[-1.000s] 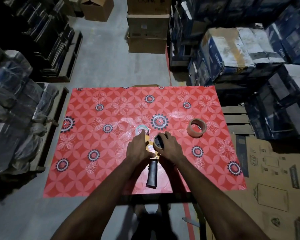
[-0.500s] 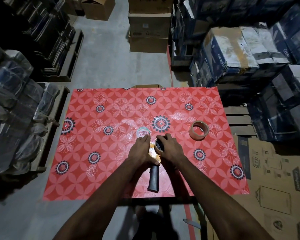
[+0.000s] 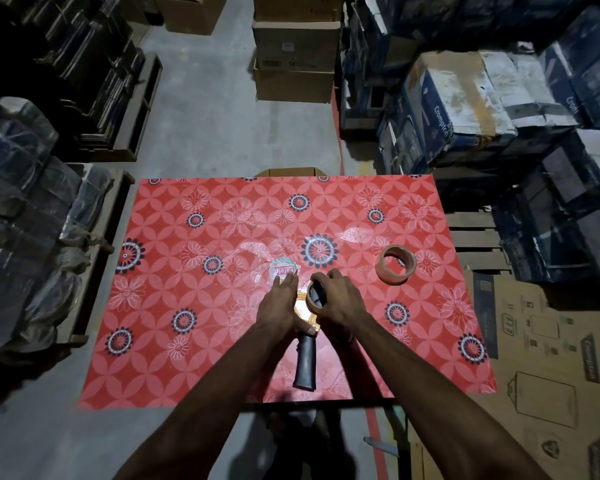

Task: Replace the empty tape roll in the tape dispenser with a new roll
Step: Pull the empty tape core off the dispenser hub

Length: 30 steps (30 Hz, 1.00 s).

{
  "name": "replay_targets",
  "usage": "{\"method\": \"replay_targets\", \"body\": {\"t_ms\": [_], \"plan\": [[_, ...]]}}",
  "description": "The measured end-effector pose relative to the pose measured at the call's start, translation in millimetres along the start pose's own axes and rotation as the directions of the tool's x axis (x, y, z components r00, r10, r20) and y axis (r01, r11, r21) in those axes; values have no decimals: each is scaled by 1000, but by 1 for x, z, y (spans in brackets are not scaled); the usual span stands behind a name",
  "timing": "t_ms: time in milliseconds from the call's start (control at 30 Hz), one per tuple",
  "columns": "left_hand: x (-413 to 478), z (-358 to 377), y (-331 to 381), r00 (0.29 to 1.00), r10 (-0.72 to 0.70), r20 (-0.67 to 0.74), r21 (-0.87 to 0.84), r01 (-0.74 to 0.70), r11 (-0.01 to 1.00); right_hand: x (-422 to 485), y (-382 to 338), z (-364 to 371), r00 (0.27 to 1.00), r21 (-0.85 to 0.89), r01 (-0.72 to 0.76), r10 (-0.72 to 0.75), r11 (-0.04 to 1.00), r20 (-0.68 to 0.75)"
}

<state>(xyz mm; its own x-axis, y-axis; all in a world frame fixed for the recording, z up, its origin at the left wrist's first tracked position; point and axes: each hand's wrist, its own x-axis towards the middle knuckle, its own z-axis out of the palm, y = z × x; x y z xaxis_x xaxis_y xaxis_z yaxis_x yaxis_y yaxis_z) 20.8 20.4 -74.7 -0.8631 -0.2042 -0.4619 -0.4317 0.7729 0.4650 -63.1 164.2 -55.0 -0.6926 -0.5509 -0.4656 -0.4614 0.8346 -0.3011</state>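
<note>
The tape dispenser (image 3: 306, 362) lies on the red flowered table (image 3: 187, 341), its black handle pointing toward me and its orange frame under my hands. My left hand (image 3: 280, 306) presses flat on the frame's left side. My right hand (image 3: 338, 299) grips a tape roll (image 3: 315, 296) seated on the dispenser's hub, fingers curled over its rim. A second brown roll (image 3: 395, 265), a thin ring, lies on the table to the right, apart from both hands.
A clear plastic wrapper with a round label (image 3: 283, 270) lies just beyond my left hand. Stacked cartons (image 3: 465, 109) stand at the right, wrapped bundles (image 3: 21, 209) at the left, flattened cardboard (image 3: 551, 375) on the floor at the right.
Both hands stay on the dispenser; the right hand's fingers have shifted slightly around the roll. The camera has tilted a little, so the table sits higher in view.
</note>
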Motion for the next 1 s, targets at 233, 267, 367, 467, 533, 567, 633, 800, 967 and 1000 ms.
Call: {"method": "replay_targets", "body": {"t_ms": [233, 267, 367, 467, 533, 567, 633, 800, 967, 1000], "plan": [[1, -3, 3, 999, -37, -2, -18, 37, 999, 3, 2, -3, 989, 19, 74, -71, 997, -130], [2, -4, 3, 999, -41, -2, -17, 41, 999, 6, 5, -2, 990, 15, 77, -75, 997, -123], [1, -8, 3, 998, -59, -7, -24, 59, 998, 2, 7, -10, 990, 26, 101, -98, 995, -98], [-1, -7, 5, 998, -66, -5, -22, 66, 998, -4, 8, -23, 976, 44, 163, -155, 986, -154], [-2, -4, 9, 997, -76, 2, -27, 76, 997, -6, 3, -44, 944, 55, 223, -202, 973, -262], [-4, -3, 11, 996, -87, 7, -29, 87, 996, -5, -1, -59, 923, 63, 244, -212, 968, -321], [-5, -2, 12, 997, -83, 4, -19, 84, 996, -1, -6, -88, 882, 68, 272, -220, 960, -416], [-6, -5, 11, 998, -54, 20, 89, 52, 995, 7, 11, -92, 897, 168, 220, -132, 961, -421], [-9, -12, 13, 997, -58, 48, 272, 43, 961, 21, 34, -56, 954, 258, 98, -17, 961, -299], [-9, -12, 11, 997, -53, 52, 281, 36, 959, 26, 37, -52, 961, 267, 71, 6, 961, -277]]}}
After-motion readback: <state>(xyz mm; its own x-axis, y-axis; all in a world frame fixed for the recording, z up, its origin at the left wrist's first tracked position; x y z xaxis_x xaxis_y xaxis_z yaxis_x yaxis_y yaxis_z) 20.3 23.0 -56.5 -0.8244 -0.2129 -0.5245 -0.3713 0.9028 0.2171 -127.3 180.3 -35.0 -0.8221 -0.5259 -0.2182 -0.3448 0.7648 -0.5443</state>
